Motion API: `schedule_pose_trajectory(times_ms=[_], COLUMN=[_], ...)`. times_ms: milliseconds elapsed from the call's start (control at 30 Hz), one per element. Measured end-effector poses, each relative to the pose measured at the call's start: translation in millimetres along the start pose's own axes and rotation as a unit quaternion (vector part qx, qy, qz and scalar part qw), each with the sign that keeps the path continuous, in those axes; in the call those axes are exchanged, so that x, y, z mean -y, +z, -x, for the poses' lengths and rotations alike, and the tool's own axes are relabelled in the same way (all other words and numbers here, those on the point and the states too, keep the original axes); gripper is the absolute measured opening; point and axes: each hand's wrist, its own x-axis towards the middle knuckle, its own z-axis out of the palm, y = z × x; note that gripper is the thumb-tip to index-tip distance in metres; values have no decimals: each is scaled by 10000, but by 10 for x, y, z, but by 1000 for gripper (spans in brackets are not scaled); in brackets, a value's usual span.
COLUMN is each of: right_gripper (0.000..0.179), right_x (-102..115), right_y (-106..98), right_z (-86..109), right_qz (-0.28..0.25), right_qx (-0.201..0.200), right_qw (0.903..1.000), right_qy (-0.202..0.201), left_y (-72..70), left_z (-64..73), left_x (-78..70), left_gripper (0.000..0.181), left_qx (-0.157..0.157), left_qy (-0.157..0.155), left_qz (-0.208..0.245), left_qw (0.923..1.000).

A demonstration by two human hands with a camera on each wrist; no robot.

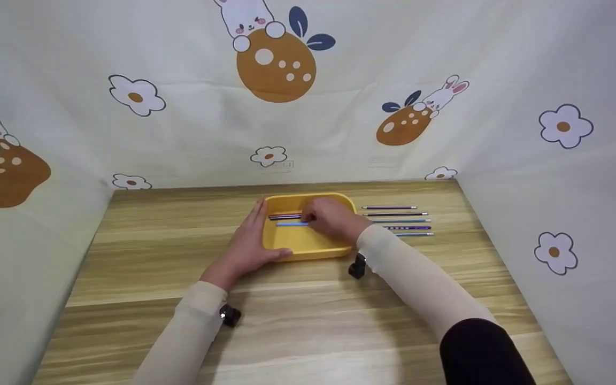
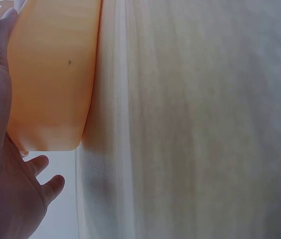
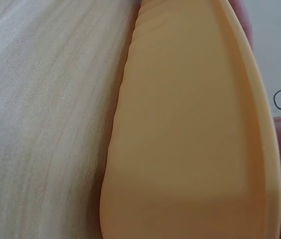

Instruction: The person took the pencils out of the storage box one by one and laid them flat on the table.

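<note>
A shallow yellow plastic tray [image 1: 308, 254] stands on the table. My left hand [image 1: 246, 243] spreads around its left end, straight fingers along that side and the thumb across the front rim. In the left wrist view, the tray's outer wall [image 2: 56, 74] lies beside this hand. My right hand [image 1: 332, 218] reaches inside, fingers curled, and pinches a light blue pencil [image 1: 291, 224] low over the tray floor. Dark pencils [image 1: 282, 216] lie just behind it. The front wall [image 3: 190, 109] hides most of the right hand in its wrist view.
Several pencils [image 1: 401, 214] lie in a roughly parallel row right of the tray, partly behind the right wrist. The table [image 1: 308, 315] has a wood-grain top. Patterned cloth [image 1: 195, 133] hangs behind and at both sides.
</note>
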Motion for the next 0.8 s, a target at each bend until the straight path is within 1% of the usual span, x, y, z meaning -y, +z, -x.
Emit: schedule_pose_trajectory(times_ms=[233, 500, 600, 800], right_gripper=[16, 13, 12, 9], right_x=[11, 8, 26, 93], right_y=[8, -18, -60, -156], right_z=[19, 50, 54, 28], right_qz=[-183, -340, -467, -453], right_qx=[95, 339, 356, 344], right_qw=[9995, 9984, 9978, 9983], right_qy=[244, 294, 311, 116], left_y=[17, 5, -2, -7], left_z=[4, 15, 14, 9], left_x=[4, -13, -10, -2], left_gripper=[144, 143, 142, 141], left_qx=[13, 33, -12, -44], left_qy=[-102, -158, -107, 8], left_qz=[8, -32, -15, -18], left_qw=[9999, 9999, 9999, 10000])
